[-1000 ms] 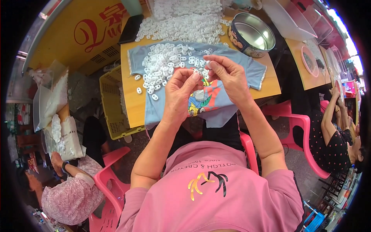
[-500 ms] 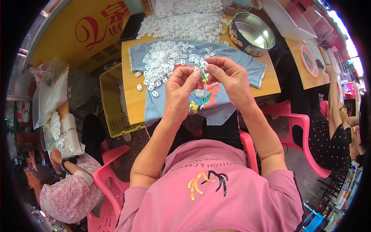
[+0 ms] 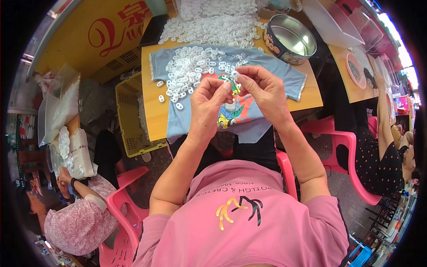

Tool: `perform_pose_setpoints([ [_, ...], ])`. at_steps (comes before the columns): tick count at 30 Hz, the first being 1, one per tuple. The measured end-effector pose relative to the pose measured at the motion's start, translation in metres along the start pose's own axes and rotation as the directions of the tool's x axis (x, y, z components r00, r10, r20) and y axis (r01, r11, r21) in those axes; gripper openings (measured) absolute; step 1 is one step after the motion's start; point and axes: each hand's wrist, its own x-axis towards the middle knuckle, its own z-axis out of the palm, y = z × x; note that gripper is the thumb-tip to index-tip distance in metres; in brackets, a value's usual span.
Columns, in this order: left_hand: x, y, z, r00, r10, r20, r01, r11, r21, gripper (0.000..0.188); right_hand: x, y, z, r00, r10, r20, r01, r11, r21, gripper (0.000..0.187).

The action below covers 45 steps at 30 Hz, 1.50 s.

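Observation:
Above a blue-grey T-shirt (image 3: 180,122) with a coloured cartoon print, my two hands meet fingertip to fingertip. Thumb and forefinger of my left hand (image 3: 205,104) are pinched on a small white plastic piece, mostly covered by the fingers. My right hand (image 3: 266,93) pinches a small white two-hole plastic piece (image 3: 235,74) right beside it. Whether the two pieces touch I cannot tell. Just beyond my left hand, a heap of the same white two-hole pieces (image 3: 189,66) lies on the shirt, with a few strays on the wood and a smaller group near my fingertips.
The wooden table (image 3: 155,120) carries a bigger white heap (image 3: 209,31) at the back, a round metal tin (image 3: 291,40) at the right and a black phone (image 3: 154,30). A yellow crate (image 3: 129,133) stands left. Co-workers sit on both sides near pink chairs (image 3: 351,155).
My hands keep nearly the same pinched pose, with only slight finger movement. The view has shifted a little, and the co-worker at left has moved the head and hands slightly.

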Motion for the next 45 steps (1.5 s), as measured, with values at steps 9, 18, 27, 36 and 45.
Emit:
perform_pose_setpoints([
  [9, -0.003, 0.003, 0.002, 1.0, 0.011, -0.009, -0.011, 1.0, 0.009, 0.013, -0.004, 0.0, 0.005, 0.997, -0.06, 0.042, 0.062, 0.997, -0.045, 0.023],
  [18, -0.006, 0.002, -0.001, 1.0, 0.023, 0.007, -0.023, 0.999, 0.028, 0.011, -0.006, 0.006, 0.007, 0.997, -0.059, 0.045, 0.061, 0.997, -0.05, 0.02],
  [27, -0.001, -0.005, -0.012, 0.997, 0.075, 0.01, -0.076, 0.986, 0.148, 0.011, -0.004, 0.015, 0.008, 0.996, -0.058, 0.07, 0.064, 0.994, -0.084, 0.018],
  [36, -0.007, -0.003, -0.015, 0.971, 0.174, 0.167, -0.201, 0.966, 0.161, 0.025, -0.004, 0.017, 0.009, 0.95, 0.177, 0.257, -0.293, 0.787, 0.543, 0.039],
  [45, -0.02, -0.019, -0.023, 0.899, 0.379, 0.219, -0.413, 0.901, 0.134, 0.025, -0.022, 0.009, 0.031, 0.928, 0.216, 0.304, -0.361, 0.726, 0.586, 0.061],
])
